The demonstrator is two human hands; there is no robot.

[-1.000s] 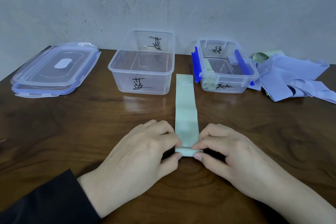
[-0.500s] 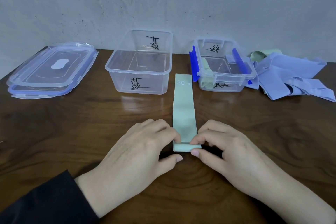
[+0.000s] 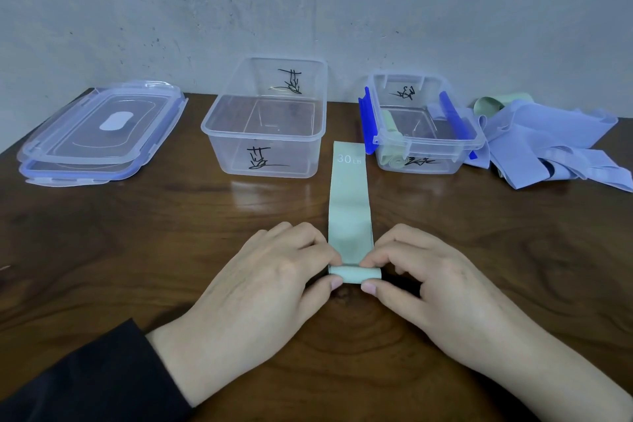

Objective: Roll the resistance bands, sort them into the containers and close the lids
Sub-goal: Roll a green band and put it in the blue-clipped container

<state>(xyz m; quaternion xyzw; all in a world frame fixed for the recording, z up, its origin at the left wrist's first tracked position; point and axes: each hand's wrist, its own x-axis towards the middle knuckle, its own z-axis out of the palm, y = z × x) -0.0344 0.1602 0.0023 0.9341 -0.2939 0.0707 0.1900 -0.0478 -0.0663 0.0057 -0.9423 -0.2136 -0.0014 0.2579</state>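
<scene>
1. Pale green, the resistance band (image 3: 349, 202) lies flat on the dark wood table (image 3: 137, 250), running straight away from the person; its far end, printed "30 LB", reaches into the gap between the two containers.
2. Its near end is wound into a small roll (image 3: 354, 274). The left hand (image 3: 260, 288) pinches the roll's left end between thumb and curled fingers, and the right hand (image 3: 431, 288) pinches the right end the same way; each grip is closed on the roll.
3. The large clear container (image 3: 267, 120) stands open to the left of the band's far end, the small container with blue clips (image 3: 424, 123) to the right, a green roll lying against its left wall.
4. Two lids (image 3: 99, 134) sit stacked at the far left, near the table's edge.
5. A heap of lilac bands (image 3: 548, 147) lies at the far right, touching the small container; a green band (image 3: 489, 106) peeks out behind it, mostly hidden.
6. Bare wood stretches wide on both sides of the hands.
7. The fingertips behind the roll are hidden, and the black markings on the containers are unreadable.
</scene>
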